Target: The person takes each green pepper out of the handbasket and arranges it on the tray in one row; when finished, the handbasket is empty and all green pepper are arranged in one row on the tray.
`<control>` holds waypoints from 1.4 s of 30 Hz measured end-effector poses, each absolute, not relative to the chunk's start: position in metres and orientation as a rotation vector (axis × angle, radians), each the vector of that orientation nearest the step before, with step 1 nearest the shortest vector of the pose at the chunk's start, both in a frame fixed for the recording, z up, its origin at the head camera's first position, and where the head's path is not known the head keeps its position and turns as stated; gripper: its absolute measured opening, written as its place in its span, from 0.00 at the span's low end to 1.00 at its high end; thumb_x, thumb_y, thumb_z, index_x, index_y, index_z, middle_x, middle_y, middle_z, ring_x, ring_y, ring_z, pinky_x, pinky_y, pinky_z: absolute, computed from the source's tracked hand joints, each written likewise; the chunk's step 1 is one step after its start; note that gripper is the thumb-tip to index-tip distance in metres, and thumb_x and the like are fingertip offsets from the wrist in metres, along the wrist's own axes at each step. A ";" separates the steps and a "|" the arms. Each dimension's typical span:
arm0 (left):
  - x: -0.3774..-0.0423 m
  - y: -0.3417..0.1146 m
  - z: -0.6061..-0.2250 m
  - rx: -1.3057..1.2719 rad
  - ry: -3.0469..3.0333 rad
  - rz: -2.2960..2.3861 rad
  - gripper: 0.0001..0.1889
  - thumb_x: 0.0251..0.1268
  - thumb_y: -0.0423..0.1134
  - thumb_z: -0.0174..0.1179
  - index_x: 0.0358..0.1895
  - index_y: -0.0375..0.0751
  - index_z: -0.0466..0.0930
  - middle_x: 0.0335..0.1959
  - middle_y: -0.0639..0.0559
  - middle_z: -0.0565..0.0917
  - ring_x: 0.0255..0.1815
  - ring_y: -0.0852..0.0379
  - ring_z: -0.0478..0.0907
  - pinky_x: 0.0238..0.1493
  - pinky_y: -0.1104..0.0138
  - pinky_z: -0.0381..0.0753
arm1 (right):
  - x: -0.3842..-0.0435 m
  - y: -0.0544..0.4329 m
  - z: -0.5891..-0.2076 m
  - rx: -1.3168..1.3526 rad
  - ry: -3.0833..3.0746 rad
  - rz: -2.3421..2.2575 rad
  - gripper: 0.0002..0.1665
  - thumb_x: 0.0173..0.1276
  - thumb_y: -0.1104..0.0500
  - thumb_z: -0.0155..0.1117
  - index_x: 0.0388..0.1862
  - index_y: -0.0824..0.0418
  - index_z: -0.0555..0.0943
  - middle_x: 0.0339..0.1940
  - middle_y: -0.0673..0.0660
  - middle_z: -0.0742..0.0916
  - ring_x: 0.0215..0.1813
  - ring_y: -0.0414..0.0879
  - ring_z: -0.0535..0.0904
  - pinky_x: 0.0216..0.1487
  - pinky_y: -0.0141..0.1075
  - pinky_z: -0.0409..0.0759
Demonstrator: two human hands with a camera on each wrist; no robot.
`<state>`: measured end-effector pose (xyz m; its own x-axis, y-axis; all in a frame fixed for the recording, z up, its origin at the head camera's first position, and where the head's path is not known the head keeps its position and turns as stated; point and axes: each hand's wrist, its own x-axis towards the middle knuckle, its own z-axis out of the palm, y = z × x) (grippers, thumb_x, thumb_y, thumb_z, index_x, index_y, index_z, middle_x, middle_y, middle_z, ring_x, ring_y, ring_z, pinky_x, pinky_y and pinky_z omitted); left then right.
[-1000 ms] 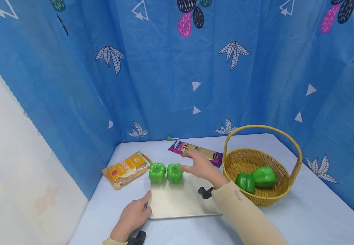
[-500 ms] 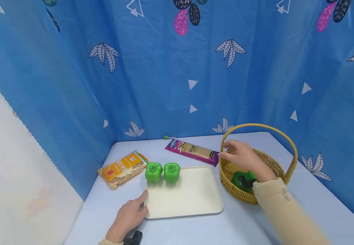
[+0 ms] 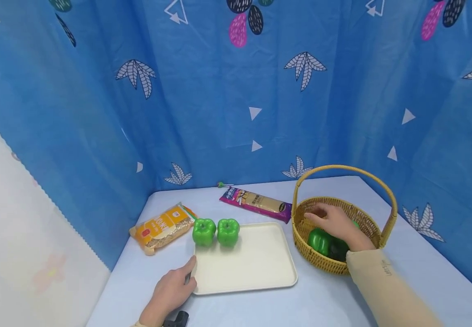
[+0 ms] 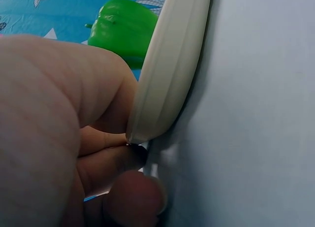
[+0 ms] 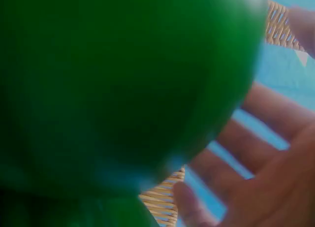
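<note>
My left hand (image 3: 171, 289) rests at the left edge of a cream tray (image 3: 246, 265), index fingertip and thumb against its rim. Close up in the left wrist view, the tray's side wall (image 4: 170, 69) meets a bent digit, with other fingertips beside its lower edge. Two green bell peppers (image 3: 204, 232) (image 3: 228, 232) stand upright along the tray's back left. Inside the wicker basket (image 3: 319, 262), my right hand (image 3: 336, 223) reaches above more green peppers (image 3: 318, 240), partly covered by the wrist. Its fingers are spread and hold nothing; a pepper (image 5: 123, 89) fills much of the right wrist view.
An orange bag of grain (image 3: 164, 227) lies left of the tray. Behind the tray is a purple noodle packet (image 3: 256, 203), and a small green thing on a stick (image 3: 221, 184) lies at the table's back edge. The basket's tall handle (image 3: 344, 167) arches over it. Blue curtain (image 3: 211, 113) hangs behind.
My right hand has moved right from above the tray by the peppers, over to the basket, and then lowered into it. The left hand stays at the tray's edge.
</note>
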<state>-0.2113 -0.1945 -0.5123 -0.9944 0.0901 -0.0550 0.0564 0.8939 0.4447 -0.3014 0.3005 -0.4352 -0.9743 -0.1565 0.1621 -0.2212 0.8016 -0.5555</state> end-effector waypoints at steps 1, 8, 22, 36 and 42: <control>-0.211 -0.195 -0.512 0.124 2.992 0.694 0.34 0.62 0.43 0.59 0.74 0.42 0.72 0.62 0.42 0.84 0.36 0.56 0.77 0.50 0.47 0.82 | -0.302 0.301 -0.438 0.293 -2.881 0.911 0.34 0.72 0.34 0.62 0.59 0.60 0.83 0.51 0.59 0.87 0.55 0.57 0.82 0.54 0.56 0.81; -0.209 -0.194 -0.509 0.138 2.994 0.699 0.34 0.63 0.43 0.58 0.75 0.43 0.72 0.63 0.41 0.84 0.36 0.55 0.77 0.47 0.48 0.82 | -0.300 0.304 -0.445 0.288 -3.016 0.730 0.38 0.60 0.26 0.68 0.53 0.55 0.86 0.50 0.55 0.88 0.56 0.59 0.80 0.59 0.66 0.73; -0.209 -0.194 -0.509 0.141 2.990 0.698 0.34 0.62 0.42 0.59 0.75 0.42 0.72 0.57 0.40 0.87 0.32 0.55 0.74 0.37 0.54 0.80 | -0.298 0.302 -0.448 0.322 -3.049 0.794 0.31 0.55 0.29 0.74 0.43 0.51 0.87 0.36 0.48 0.86 0.39 0.45 0.77 0.42 0.44 0.75; -0.207 -0.194 -0.510 0.154 3.009 0.694 0.34 0.62 0.42 0.59 0.74 0.42 0.72 0.60 0.40 0.86 0.34 0.55 0.76 0.43 0.50 0.82 | -0.305 0.302 -0.454 0.326 -2.913 0.826 0.26 0.66 0.42 0.73 0.51 0.61 0.84 0.48 0.59 0.88 0.51 0.56 0.83 0.52 0.55 0.82; -0.207 -0.194 -0.509 0.160 3.009 0.689 0.34 0.62 0.42 0.59 0.75 0.41 0.72 0.58 0.41 0.86 0.33 0.55 0.75 0.43 0.50 0.82 | -0.305 0.302 -0.453 0.320 -2.907 0.732 0.27 0.69 0.42 0.69 0.56 0.60 0.85 0.54 0.63 0.88 0.57 0.65 0.81 0.58 0.63 0.77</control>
